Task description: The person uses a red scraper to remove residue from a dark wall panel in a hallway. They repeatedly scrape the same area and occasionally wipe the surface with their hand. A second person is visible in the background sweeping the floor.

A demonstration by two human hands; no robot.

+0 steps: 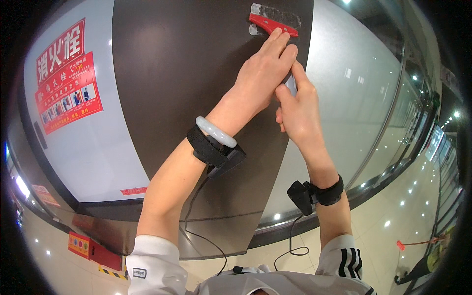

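Note:
A scraper with a red head [271, 25] lies slantwise against a dark brown wall panel [177, 73], near the top of the view. My left hand [265, 72] reaches up to it, its extended fingertips pressing on the red part. Just below and to the right, my right hand [300, 114] is closed around a pale handle [291, 85]; whether it joins the red head is hidden behind my left hand. Greyish residue [287, 15] marks the panel above the head. Whitish scraps [253, 29] stick beside its left end.
Red fire-hydrant notices [68, 92] are on a white panel at left. A glossy pale panel [343, 92] adjoins on the right. Thin cables [190, 210] hang from my wrist straps. A red box [105, 254] stands on the floor; a person [424, 263] is at lower right.

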